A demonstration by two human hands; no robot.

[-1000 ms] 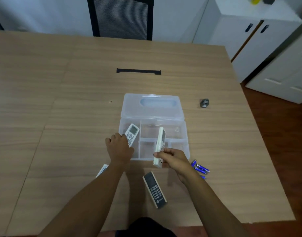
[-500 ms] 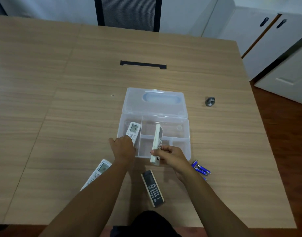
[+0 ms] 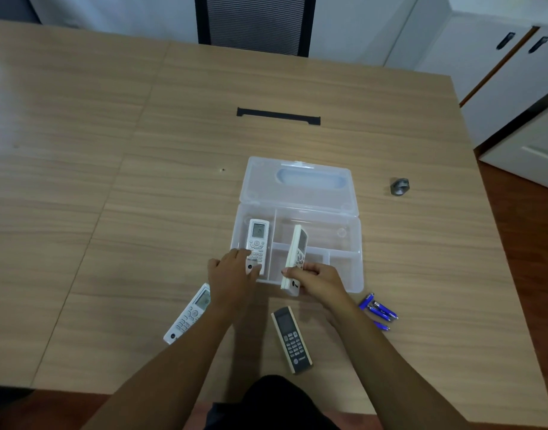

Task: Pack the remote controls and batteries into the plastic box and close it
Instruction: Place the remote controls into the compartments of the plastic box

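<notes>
Plastic box (image 3: 344, 271), clear, compartmented, lid open flat behind.

A wooden table (image 3: 173, 150) fills the view. A black cable slot (image 3: 278, 116) lies flat toward its far edge. A small grey metal object (image 3: 399, 186) sits near the right edge. Beyond the far edge stands a black mesh chair (image 3: 254, 23); white cabinets (image 3: 496, 72) stand beyond the far right corner.
</notes>
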